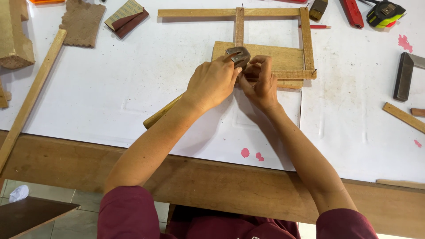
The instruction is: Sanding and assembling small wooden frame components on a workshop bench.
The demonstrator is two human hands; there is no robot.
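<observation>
Count: one hammer, one tape measure, one red pencil, one brush, one try square, two sandpaper pieces, two hands.

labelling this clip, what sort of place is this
Probably a small woodworking bench: the left hand grips a hammer over a wooden slat frame, with a tape measure nearby.

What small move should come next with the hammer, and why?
Probably a light tap. The left hand grips the hammer close under its head, poised over the wooden frame, while the right hand pinches something too small to make out beside it, likely a nail.
</observation>
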